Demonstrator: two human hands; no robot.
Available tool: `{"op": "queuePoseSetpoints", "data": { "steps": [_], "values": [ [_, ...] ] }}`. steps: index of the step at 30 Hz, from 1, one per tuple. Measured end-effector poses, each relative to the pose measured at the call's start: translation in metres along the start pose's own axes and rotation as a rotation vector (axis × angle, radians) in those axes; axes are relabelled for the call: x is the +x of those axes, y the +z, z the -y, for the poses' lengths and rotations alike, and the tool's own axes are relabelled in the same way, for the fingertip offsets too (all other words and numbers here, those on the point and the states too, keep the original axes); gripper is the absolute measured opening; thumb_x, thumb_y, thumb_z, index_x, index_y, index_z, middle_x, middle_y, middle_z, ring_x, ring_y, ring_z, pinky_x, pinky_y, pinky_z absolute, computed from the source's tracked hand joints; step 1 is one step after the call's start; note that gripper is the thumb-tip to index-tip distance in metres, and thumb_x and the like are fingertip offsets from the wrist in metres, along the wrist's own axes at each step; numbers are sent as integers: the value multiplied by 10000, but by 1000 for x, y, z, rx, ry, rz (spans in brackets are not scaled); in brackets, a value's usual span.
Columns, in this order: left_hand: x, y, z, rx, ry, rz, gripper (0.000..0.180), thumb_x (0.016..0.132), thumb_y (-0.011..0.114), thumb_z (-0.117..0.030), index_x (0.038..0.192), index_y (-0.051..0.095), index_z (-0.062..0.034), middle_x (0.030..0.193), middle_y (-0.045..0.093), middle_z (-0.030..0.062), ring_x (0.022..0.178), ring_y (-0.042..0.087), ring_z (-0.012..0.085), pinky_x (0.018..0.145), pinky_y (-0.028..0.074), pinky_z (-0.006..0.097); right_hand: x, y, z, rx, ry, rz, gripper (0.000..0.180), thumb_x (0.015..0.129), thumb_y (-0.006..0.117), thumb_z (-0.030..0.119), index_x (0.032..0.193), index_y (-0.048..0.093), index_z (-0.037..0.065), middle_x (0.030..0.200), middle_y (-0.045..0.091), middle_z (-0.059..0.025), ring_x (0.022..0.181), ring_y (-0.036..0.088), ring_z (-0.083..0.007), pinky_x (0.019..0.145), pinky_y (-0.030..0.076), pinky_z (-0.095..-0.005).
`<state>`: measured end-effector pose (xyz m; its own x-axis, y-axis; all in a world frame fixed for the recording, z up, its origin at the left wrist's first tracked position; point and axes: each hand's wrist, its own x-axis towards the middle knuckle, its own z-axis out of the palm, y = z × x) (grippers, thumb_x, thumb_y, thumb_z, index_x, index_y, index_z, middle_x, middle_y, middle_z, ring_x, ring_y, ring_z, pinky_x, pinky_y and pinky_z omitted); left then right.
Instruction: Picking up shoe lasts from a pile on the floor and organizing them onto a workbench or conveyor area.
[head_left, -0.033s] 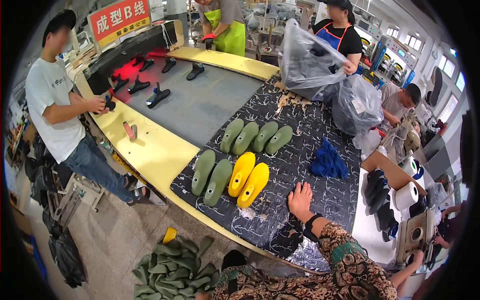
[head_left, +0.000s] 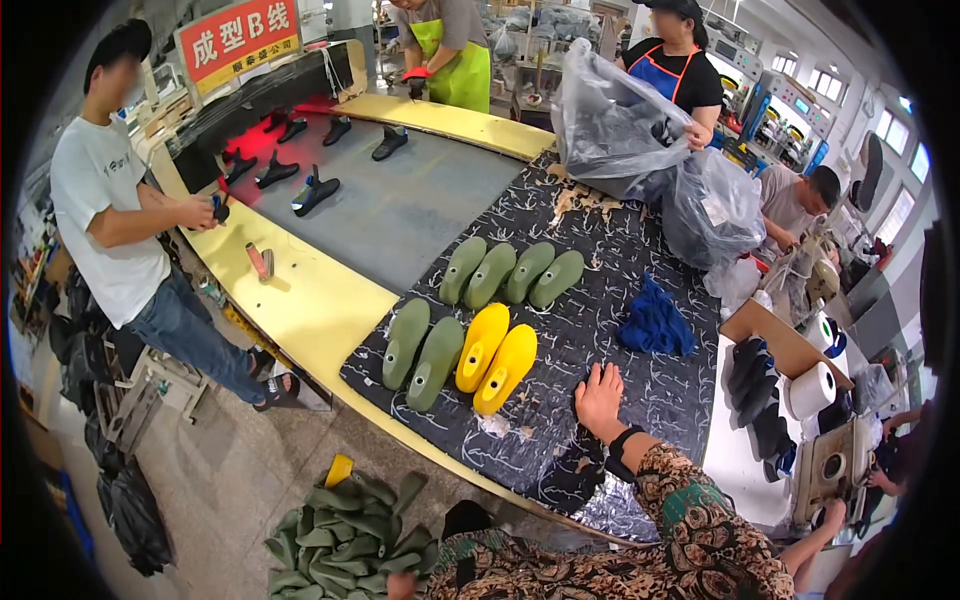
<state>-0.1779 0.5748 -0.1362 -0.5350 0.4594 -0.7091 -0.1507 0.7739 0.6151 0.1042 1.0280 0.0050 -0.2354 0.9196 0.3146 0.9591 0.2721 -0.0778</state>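
Workshop floor [head_left: 240, 440] borders a black patterned table [head_left: 555, 400]; 6 green shoe forms [head_left: 436, 365] and 2 yellow forms [head_left: 508, 368] lie left of a crumpled blue cloth [head_left: 657, 317]; plastic bags [head_left: 710, 210] crowd the far corner; the left hand [head_left: 401, 585], showing more than before, is near a green pile [head_left: 335, 545], its opening and hold unclear; the right hand [head_left: 600, 398] rests flat, fingers spread, empty.

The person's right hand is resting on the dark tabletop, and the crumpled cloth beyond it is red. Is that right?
Not quite: the crumpled cloth is blue, not red, as the head view shows. The right hand does rest on the dark tabletop.
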Motion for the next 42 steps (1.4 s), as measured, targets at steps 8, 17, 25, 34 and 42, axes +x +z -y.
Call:
{"op": "queuePoseSetpoints", "data": {
  "steps": [8, 17, 25, 34, 42],
  "values": [
    [-11, -5, -49, -311, 12, 93, 308, 818, 548, -85, 1070, 551, 93, 825, 617, 111, 653, 579, 166, 577, 468, 290, -28, 7, 4, -3, 25, 38, 537, 850, 464, 277, 1273, 391, -45, 1322, 335, -320, 1254, 281, -449, 1035, 199, -512],
    [-83, -14, 82, 178, 188, -181, 344, 840, 467, -320, 739, 622, -29, 683, 624, 148, 687, 609, 319, 626, 472, 420, -14, 26, -24, -331, -123, -258, 433, 849, 488, 266, 1207, 457, 23, 1219, 461, -238, 1151, 426, -377, 903, 374, -485],
    [-189, -8, 168, -428, -594, -306, 279, 775, 564, -142, 957, 620, 62, 760, 646, 143, 636, 635, 201, 605, 515, 307, 20, 48, -27, -211, 56, 237, 539, 858, 428, 402, 1263, 463, 49, 1244, 484, -211, 1118, 489, -343, 899, 416, -437],
    [-145, 39, 241, -444, -473, -255, 295, 760, 573, -174, 974, 626, 22, 730, 653, 147, 620, 645, 205, 615, 512, 320, -97, -100, 224, 837, -502, 530, 178, 885, 444, 8, 1022, 554, -24, 962, 595, -72, 924, 550, -149, 864, 411, -271],
    [33, 36, 263, -129, -136, -235, 280, 747, 571, -192, 958, 622, -15, 842, 630, 225, 821, 611, 377, 747, 488, 407, -380, 205, 259, 503, -529, 1644, 202, 833, 556, 158, 978, 548, 17, 918, 609, -188, 835, 619, -288, 732, 477, -355]
  ]
}}
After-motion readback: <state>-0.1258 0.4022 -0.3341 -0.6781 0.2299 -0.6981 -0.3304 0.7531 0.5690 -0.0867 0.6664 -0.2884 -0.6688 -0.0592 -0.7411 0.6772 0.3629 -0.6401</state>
